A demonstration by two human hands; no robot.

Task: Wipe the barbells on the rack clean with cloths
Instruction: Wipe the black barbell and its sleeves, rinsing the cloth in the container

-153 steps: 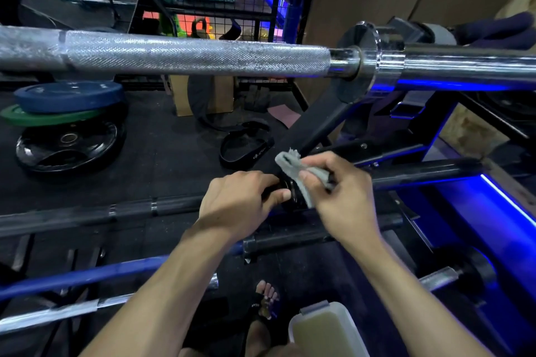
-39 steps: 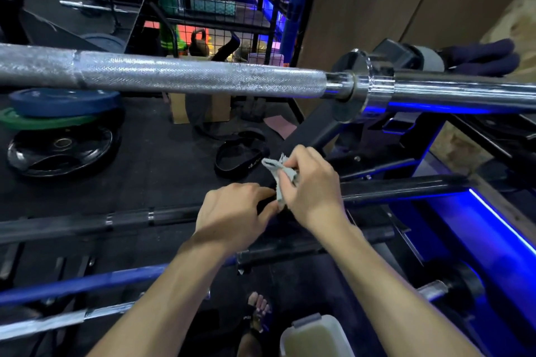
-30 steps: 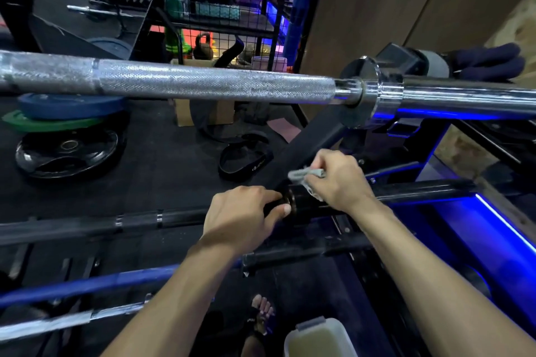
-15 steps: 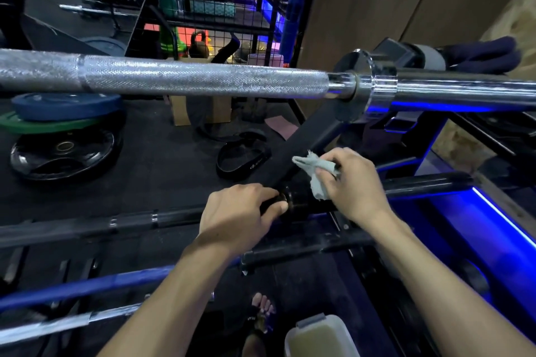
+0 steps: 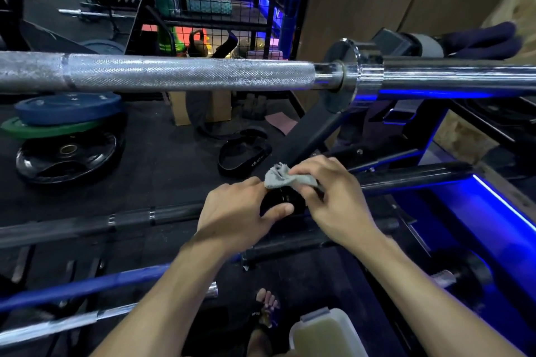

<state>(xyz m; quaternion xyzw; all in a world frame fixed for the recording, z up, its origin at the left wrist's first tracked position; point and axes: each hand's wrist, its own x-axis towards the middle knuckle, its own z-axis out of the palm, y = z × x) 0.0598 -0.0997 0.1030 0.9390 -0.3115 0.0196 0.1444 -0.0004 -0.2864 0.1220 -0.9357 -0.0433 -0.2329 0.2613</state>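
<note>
Black barbell: smooth dark cylinder, mid-rack, below knurled chrome bar.
Cloth: grey, crumpled, on collar.
Right hand: fingers curled, pinching cloth.
Left hand: wrapped round shaft, thumb on collar.

Only faint pale lettering shows — on the black belt lying on the floor — too small to read.
</note>
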